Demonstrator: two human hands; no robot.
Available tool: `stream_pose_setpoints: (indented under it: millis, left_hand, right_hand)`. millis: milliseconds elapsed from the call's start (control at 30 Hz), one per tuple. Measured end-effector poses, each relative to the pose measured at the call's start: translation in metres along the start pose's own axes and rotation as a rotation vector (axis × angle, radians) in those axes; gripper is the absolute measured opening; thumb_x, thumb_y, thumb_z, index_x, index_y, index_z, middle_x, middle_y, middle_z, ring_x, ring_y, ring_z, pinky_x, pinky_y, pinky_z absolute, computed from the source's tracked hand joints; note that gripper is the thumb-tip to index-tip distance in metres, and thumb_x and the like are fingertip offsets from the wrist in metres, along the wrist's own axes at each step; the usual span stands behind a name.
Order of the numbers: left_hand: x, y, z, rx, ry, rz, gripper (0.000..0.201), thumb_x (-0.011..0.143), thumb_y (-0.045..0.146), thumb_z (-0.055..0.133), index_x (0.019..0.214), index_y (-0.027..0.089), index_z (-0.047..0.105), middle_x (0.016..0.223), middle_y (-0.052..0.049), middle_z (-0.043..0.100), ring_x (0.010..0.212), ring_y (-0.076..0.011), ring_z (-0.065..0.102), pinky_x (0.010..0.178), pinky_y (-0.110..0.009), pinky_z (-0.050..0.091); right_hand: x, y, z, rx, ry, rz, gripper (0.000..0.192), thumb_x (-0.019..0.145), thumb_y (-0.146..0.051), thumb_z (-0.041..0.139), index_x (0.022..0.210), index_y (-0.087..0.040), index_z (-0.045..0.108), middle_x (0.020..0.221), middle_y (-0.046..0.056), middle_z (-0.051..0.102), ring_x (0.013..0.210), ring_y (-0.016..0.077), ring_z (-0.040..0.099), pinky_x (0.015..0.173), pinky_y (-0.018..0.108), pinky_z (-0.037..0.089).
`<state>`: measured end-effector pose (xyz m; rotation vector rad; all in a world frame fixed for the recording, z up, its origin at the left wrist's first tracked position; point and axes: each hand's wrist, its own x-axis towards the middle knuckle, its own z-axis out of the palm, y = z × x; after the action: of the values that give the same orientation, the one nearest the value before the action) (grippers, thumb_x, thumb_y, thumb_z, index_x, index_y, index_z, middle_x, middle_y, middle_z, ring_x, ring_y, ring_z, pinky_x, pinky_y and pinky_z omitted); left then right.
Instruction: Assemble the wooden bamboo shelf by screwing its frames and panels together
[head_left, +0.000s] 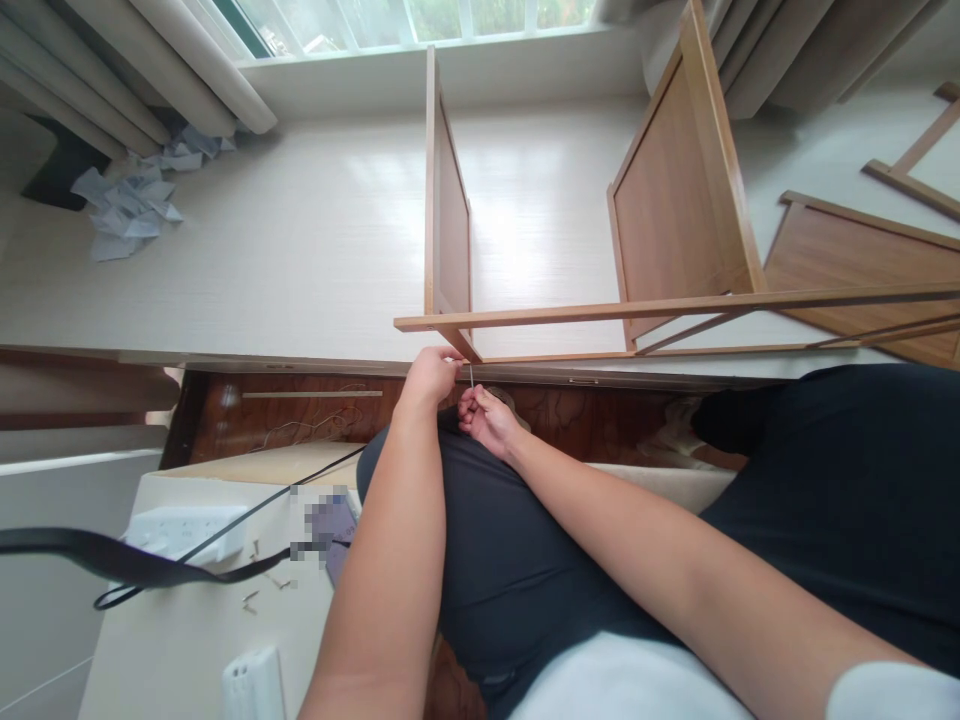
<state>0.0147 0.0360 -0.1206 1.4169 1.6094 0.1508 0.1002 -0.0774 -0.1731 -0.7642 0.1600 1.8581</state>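
Note:
A wooden frame (pixel 540 316) with upright panels stands on the white ledge, its near corner at the ledge's front edge. My left hand (pixel 432 378) is at that corner, fingers pinched together by the lower rail; whatever is between the fingertips is too small to make out. Just below and to the right, my right hand (pixel 489 418) is closed around a thin metal rod (pixel 472 376), which looks like a hex key. The rod points up toward the frame's lower corner. One wooden panel (pixel 448 200) rises at the frame's left end, and a second panel (pixel 671 200) stands farther right.
More wooden parts (pixel 862 260) lie at the right on the ledge (pixel 315 250). Crumpled paper (pixel 131 210) is at the far left. On a side table (pixel 172 640) are small screws (pixel 251 600), a power strip (pixel 187 530) and a black cord. Curtains hang by the window.

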Motion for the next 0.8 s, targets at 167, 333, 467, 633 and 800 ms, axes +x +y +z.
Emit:
stream_pose_setpoints:
  millis: [167, 333, 467, 633, 800]
  left_hand:
    - [0.000, 0.004, -0.001, 0.019, -0.005, -0.030, 0.014, 0.082, 0.017, 0.067, 0.091, 0.013, 0.077, 0.074, -0.006, 0.071, 0.061, -0.0141, 0.062, 0.058, -0.022, 0.044]
    - [0.000, 0.006, -0.003, 0.090, 0.010, -0.014, 0.016, 0.081, 0.019, 0.067, 0.092, 0.014, 0.078, 0.074, -0.005, 0.072, 0.064, -0.0157, 0.062, 0.063, -0.024, 0.047]
    - [-0.001, 0.011, -0.004, 0.147, 0.015, -0.014, 0.013, 0.080, 0.020, 0.068, 0.089, 0.015, 0.077, 0.072, -0.004, 0.072, 0.066, -0.0160, 0.063, 0.065, -0.025, 0.047]
    - [-0.003, 0.015, -0.004, 0.148, 0.023, -0.025, 0.010, 0.081, 0.017, 0.069, 0.087, 0.016, 0.076, 0.069, -0.003, 0.069, 0.063, -0.0155, 0.060, 0.064, -0.025, 0.045]
    - [0.002, 0.008, -0.001, 0.110, 0.017, -0.003, 0.009, 0.079, 0.017, 0.071, 0.086, 0.017, 0.075, 0.066, -0.001, 0.068, 0.061, -0.0144, 0.058, 0.064, -0.024, 0.045]
  right_hand:
    - [-0.002, -0.003, 0.003, 0.169, -0.035, 0.086, 0.038, 0.105, -0.034, 0.042, 0.073, -0.017, 0.054, 0.057, -0.001, 0.050, 0.047, 0.0091, 0.034, 0.043, 0.018, 0.026]
    - [-0.001, -0.003, 0.001, 0.108, -0.007, 0.076, 0.038, 0.105, -0.036, 0.043, 0.076, -0.017, 0.058, 0.059, 0.001, 0.056, 0.050, 0.0099, 0.040, 0.045, 0.019, 0.031]
    - [0.000, 0.001, -0.001, 0.012, 0.031, 0.023, 0.032, 0.102, -0.038, 0.052, 0.084, -0.015, 0.064, 0.063, 0.003, 0.063, 0.052, 0.0105, 0.047, 0.048, 0.020, 0.038]
    - [0.000, 0.003, -0.002, -0.067, 0.027, 0.021, 0.027, 0.096, -0.042, 0.062, 0.093, -0.016, 0.067, 0.070, 0.003, 0.067, 0.056, 0.0103, 0.052, 0.054, 0.021, 0.043]
    - [0.000, 0.001, -0.001, -0.158, 0.111, -0.022, 0.027, 0.090, -0.043, 0.068, 0.089, -0.016, 0.066, 0.066, 0.001, 0.065, 0.052, 0.0096, 0.048, 0.050, 0.022, 0.041]
